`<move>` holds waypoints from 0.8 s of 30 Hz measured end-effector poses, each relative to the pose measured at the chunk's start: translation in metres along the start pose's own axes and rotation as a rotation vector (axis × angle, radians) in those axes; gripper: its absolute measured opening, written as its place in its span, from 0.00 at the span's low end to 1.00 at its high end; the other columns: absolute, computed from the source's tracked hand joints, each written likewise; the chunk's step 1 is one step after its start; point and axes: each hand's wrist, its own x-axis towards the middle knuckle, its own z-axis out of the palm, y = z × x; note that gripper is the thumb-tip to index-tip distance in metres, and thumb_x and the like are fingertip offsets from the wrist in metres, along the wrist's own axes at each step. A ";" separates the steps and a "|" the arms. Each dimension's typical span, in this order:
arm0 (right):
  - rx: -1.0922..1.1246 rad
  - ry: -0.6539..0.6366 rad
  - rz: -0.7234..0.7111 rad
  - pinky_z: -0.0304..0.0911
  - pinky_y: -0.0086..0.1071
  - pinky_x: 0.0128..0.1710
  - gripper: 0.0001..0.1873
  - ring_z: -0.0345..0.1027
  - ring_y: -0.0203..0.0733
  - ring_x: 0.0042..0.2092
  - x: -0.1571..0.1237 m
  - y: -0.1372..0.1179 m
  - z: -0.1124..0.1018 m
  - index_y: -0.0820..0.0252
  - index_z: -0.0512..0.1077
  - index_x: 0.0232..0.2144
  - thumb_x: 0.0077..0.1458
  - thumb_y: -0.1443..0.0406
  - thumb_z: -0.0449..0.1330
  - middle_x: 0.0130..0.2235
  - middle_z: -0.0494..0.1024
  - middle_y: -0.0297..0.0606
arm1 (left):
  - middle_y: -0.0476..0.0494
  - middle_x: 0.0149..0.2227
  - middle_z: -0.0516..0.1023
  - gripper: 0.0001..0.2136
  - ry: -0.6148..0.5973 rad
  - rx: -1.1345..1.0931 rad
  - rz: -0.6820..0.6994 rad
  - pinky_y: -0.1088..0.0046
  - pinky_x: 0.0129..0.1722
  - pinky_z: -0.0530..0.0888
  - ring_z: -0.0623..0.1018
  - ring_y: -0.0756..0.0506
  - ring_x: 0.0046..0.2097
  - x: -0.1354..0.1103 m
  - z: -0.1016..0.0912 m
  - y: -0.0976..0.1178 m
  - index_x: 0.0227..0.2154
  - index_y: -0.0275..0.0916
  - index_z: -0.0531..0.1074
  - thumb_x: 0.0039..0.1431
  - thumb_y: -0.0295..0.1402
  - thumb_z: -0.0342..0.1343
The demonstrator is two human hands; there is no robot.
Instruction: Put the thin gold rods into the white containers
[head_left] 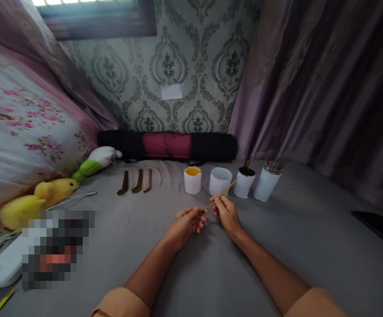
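A slim paintbrush [224,192] with a yellow-gold handle slants between my hands, its handle end up to the right. My right hand [227,215] is closed around the handle. At the lower end, beside the shiny ferrule, the fingers of my left hand [186,224] are pinched on the bristle end, which they mostly hide. Just beyond my hands stand a white-wrapped cup of yellow paint [192,184] and a wider white cup [220,187]. To their right are a white-wrapped cup with a dark inside and thin sticks [243,186] and a taller jar holding several thin sticks [266,186].
Three bent, dark golden pieces [137,182] lie on the grey sheet [165,273]. A black and maroon roll [168,146] lies along the wall. Plush toys [51,193], a cable and a white device [5,262] sit left; a dark flat object [376,226] lies right.
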 end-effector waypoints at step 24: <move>-0.041 -0.062 0.030 0.48 0.23 0.16 0.13 0.51 0.28 0.17 -0.002 -0.005 -0.007 0.61 0.67 0.29 0.50 0.58 0.49 0.18 0.59 0.26 | 0.43 0.26 0.72 0.07 -0.147 -0.122 -0.155 0.81 0.21 0.63 0.69 0.55 0.23 -0.001 -0.003 -0.003 0.34 0.31 0.68 0.50 0.27 0.51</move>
